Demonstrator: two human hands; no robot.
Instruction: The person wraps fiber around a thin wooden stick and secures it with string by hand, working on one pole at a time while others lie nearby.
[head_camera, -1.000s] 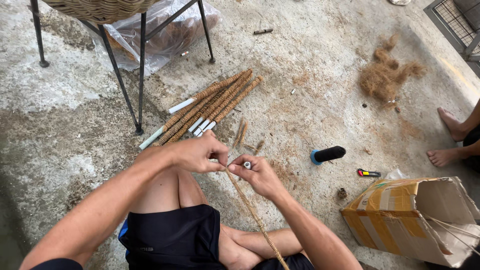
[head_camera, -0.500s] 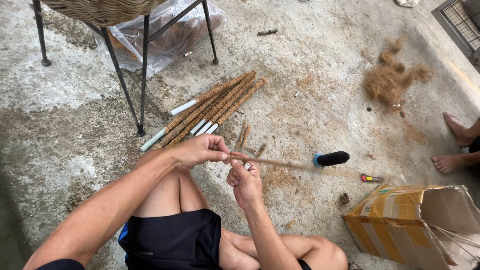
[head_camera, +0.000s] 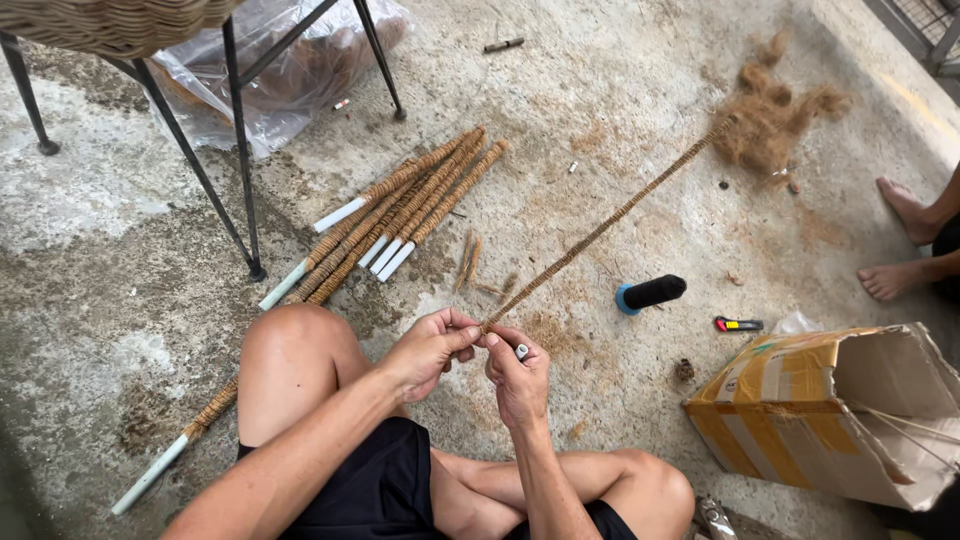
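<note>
We sit on a concrete floor (head_camera: 640, 90), legs crossed, under the edge of a wicker chair (head_camera: 200, 120) with a clear plastic bag (head_camera: 290, 75) behind its legs. To our right lies an open cardboard box (head_camera: 850, 410), and beyond it another person's bare feet (head_camera: 900, 240) rest on the floor.

Ahead of our knee lies a bundle of wrapped poles (head_camera: 400, 215), about 6 that we can count, each bound in brown fibre rope with a white end left bare. 1 more wrapped pole (head_camera: 190, 440) lies by our left thigh. We judge these finished, so a good share of the work looks done.

The pole in hand (head_camera: 600, 225) runs from our fingers up toward a loose heap of brown fibre (head_camera: 775, 115). It looks bound along all the length that shows; only its near end seems left to tie off, though we cannot tell for sure.

Our left hand (head_camera: 430, 350) pinches the near end between thumb and fingers. Our right hand (head_camera: 515, 375) is closed on the same end, touching the left, with a small white object tucked in it.

Nearby stand a black spool (head_camera: 650, 293) and a small red and yellow cutter (head_camera: 738, 324). Some loose fibre bits (head_camera: 468, 258) lie beside the bundle.
</note>
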